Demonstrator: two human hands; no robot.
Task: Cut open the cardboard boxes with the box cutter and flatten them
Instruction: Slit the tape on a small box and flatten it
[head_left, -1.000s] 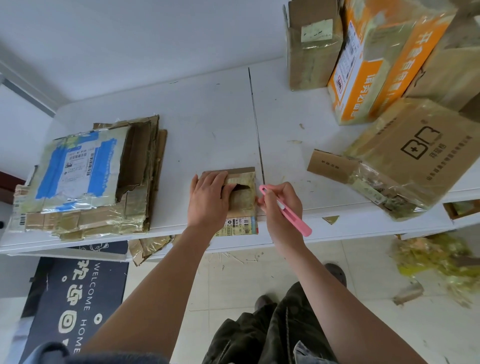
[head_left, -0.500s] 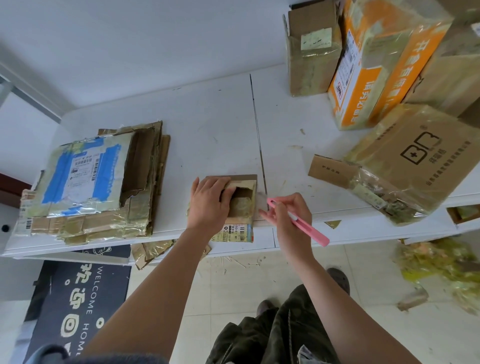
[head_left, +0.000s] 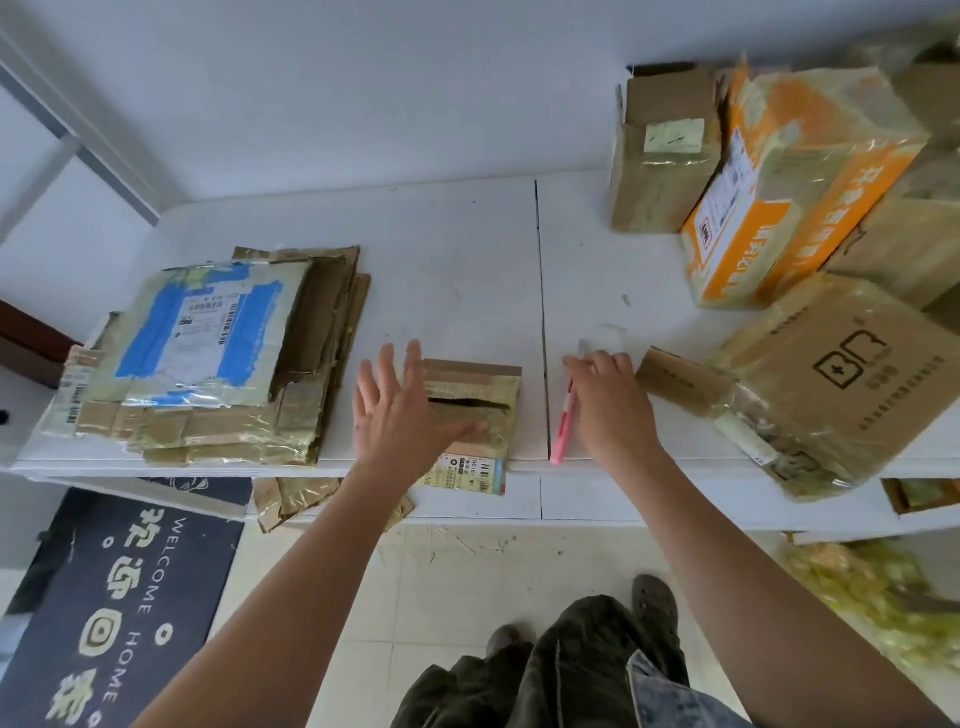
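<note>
Now, left of the left hand (head_left: 400, 415) lies the flattened stack (head_left: 208, 358); that hand spreads open over the small box (head_left: 483, 400), while the right hand (head_left: 608, 400) pinches the pink box cutter (head_left: 563, 434), uncut boxes (head_left: 841, 379) just beyond.

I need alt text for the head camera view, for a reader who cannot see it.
A person's left hand, fingers spread, presses a small flattened cardboard box at the edge of a white table, while the right hand holds a pink box cutter. Flattened cardboard lies left; uncut boxes stand right.
</note>
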